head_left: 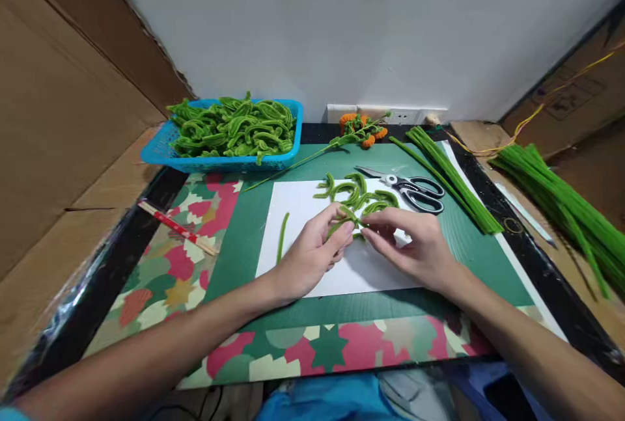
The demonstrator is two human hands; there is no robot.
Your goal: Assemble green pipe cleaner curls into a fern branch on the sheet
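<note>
My left hand pinches a bent green fuzzy stem piece above the white paper. From the right, the fingertips of my right hand close on the same piece, near its middle. Several curled green pieces lie on the paper just beyond my hands. A single straight green piece rests on the paper to the left of my left hand. Black-handled scissors lie beyond my right hand, blades pointing left.
A blue basket heaped with green curled pieces stands at the back left. Near the wall lies an orange flower stem. Green stem bundles are on the right. Chopsticks in a red wrapper lie at the left.
</note>
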